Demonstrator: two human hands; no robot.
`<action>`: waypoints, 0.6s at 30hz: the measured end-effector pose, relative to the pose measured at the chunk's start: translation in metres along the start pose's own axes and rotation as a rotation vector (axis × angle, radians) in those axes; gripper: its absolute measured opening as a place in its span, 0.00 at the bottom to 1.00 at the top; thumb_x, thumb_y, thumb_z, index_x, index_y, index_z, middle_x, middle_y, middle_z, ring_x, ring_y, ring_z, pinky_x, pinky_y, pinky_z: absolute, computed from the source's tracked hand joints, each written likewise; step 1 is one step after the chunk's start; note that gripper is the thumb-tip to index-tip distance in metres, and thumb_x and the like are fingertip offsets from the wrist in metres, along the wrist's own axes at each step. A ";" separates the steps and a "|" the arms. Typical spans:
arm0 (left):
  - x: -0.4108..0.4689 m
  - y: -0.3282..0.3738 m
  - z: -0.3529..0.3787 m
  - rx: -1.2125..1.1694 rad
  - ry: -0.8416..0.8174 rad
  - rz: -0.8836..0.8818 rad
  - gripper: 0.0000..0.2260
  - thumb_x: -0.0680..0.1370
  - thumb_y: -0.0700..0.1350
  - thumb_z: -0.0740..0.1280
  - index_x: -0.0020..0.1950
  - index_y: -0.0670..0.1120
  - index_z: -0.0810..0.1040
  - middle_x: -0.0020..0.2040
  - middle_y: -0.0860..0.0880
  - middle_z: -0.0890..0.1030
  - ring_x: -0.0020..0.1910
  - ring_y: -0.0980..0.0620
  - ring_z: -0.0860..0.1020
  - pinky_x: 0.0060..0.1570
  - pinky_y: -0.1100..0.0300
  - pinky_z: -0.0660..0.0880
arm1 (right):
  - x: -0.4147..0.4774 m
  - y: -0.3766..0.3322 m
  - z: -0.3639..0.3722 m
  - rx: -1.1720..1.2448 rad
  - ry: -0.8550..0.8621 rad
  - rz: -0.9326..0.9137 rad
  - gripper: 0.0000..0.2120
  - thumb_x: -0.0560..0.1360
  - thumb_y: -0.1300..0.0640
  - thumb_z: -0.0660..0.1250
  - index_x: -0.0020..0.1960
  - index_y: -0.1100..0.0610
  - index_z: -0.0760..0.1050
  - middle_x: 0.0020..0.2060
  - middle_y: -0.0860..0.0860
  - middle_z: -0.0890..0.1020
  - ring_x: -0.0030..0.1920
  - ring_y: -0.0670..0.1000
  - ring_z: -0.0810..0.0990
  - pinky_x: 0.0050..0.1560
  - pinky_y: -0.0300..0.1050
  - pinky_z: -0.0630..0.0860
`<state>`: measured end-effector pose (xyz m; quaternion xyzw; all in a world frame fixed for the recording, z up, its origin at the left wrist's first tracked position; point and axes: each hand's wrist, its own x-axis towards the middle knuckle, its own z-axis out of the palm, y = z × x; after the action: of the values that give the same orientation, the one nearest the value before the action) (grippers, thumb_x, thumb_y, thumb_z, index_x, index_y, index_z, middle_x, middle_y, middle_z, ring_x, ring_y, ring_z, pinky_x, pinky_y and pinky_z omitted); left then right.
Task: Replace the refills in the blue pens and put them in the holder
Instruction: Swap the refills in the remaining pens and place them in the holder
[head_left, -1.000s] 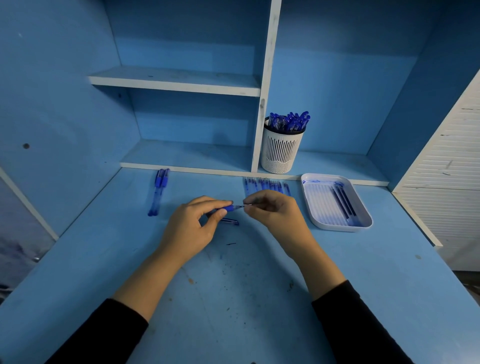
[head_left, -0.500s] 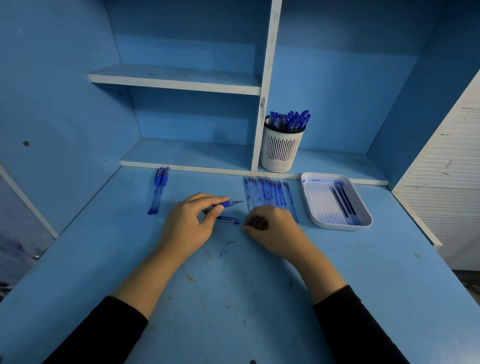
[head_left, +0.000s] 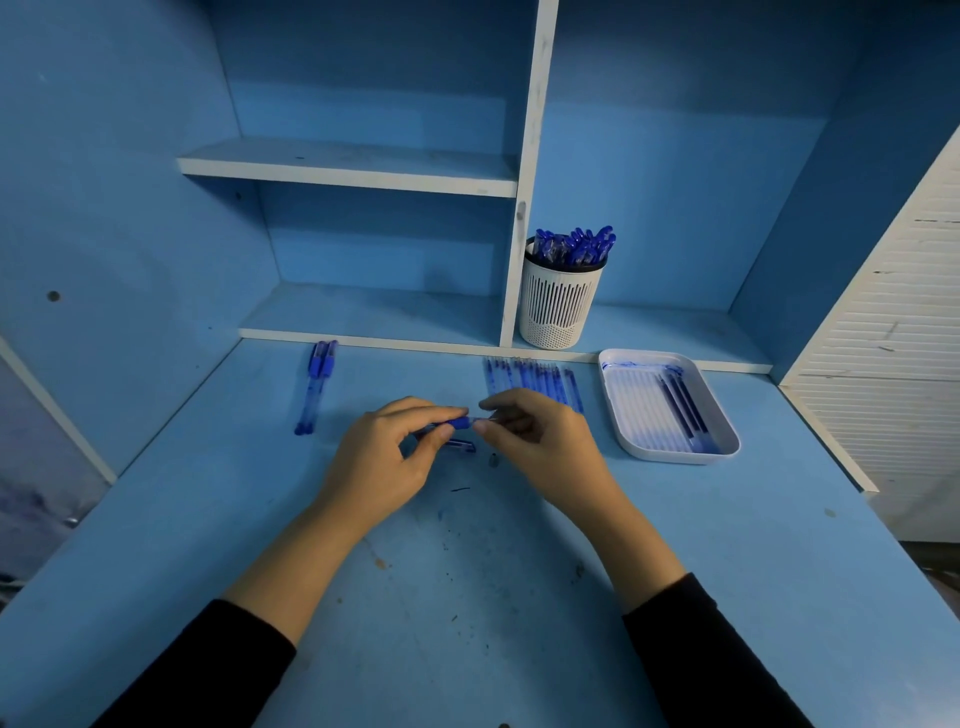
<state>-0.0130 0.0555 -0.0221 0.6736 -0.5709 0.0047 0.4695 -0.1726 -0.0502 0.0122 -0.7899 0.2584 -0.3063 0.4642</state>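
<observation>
My left hand (head_left: 384, 457) grips a blue pen (head_left: 460, 422) between thumb and curled fingers, just above the desk (head_left: 467, 597), with the pen's blue grip section pointing right. My right hand (head_left: 540, 441) meets it there, with thumb and forefinger pinching the pale, clear bit at the pen's front end (whether that is the tip cone or the refill itself I cannot tell, it is too small). Below the two hands a loose clear-and-blue pen part (head_left: 460, 446) lies flat on the desk. Behind my right hand a row of refills (head_left: 530, 379) lies side by side, running away from me toward the shelf edge. To the right of them sits a white tray (head_left: 623, 415) with a few dark refills (head_left: 683, 405) lying along its right side. The white slotted holder (head_left: 558, 306) stands on the low shelf behind the row, beside the upright divider, packed with blue capped pens (head_left: 574, 244). Well off to the left, two more blue pens (head_left: 314, 384) lie together on the desk, caps toward the shelf.
</observation>
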 end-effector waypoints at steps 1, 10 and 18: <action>0.000 0.000 0.000 -0.010 -0.005 -0.002 0.10 0.78 0.43 0.69 0.57 0.53 0.84 0.48 0.59 0.82 0.48 0.55 0.80 0.49 0.57 0.78 | 0.000 0.001 0.001 -0.012 -0.006 -0.006 0.06 0.74 0.59 0.72 0.50 0.57 0.81 0.38 0.50 0.82 0.35 0.41 0.78 0.40 0.30 0.74; 0.001 -0.001 0.000 -0.032 0.057 -0.005 0.09 0.78 0.41 0.69 0.57 0.49 0.84 0.47 0.58 0.83 0.44 0.55 0.79 0.42 0.68 0.72 | 0.009 0.005 -0.020 0.207 0.200 0.025 0.03 0.76 0.65 0.67 0.46 0.60 0.79 0.36 0.53 0.84 0.38 0.50 0.83 0.46 0.46 0.81; 0.002 0.004 0.005 -0.013 0.107 0.044 0.11 0.78 0.45 0.67 0.58 0.47 0.83 0.45 0.57 0.82 0.40 0.57 0.77 0.38 0.71 0.71 | 0.005 -0.003 -0.009 0.446 0.430 -0.014 0.07 0.74 0.68 0.68 0.51 0.61 0.79 0.41 0.52 0.83 0.41 0.46 0.81 0.44 0.36 0.76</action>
<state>-0.0183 0.0515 -0.0210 0.6566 -0.5596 0.0470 0.5035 -0.1750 -0.0576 0.0198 -0.5874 0.2715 -0.5188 0.5586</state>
